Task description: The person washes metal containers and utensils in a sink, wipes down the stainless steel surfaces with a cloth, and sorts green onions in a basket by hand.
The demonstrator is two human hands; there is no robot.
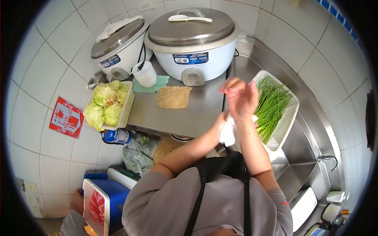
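Note:
My left hand [221, 126] is closed on a white cloth or paper towel [227, 133], pressed against my right wrist; I cannot tell which material it is. My right hand [242, 98] is raised just above it, fingers loosely bent and apart, with nothing seen in them. Close by on the right, a white plastic basket [290, 125] of long green chives [271, 104] sits over the steel sink. Part of my left hand's fingers is hidden behind the right wrist.
Two rice cookers [192, 49] [122, 51] stand at the back of the steel counter [169, 118]. There are stacked white cups [145, 74], a tan cloth [174, 97] and a basket of lettuce [106, 103]. Another person's hand [76, 201] is by a blue cooler [118, 202].

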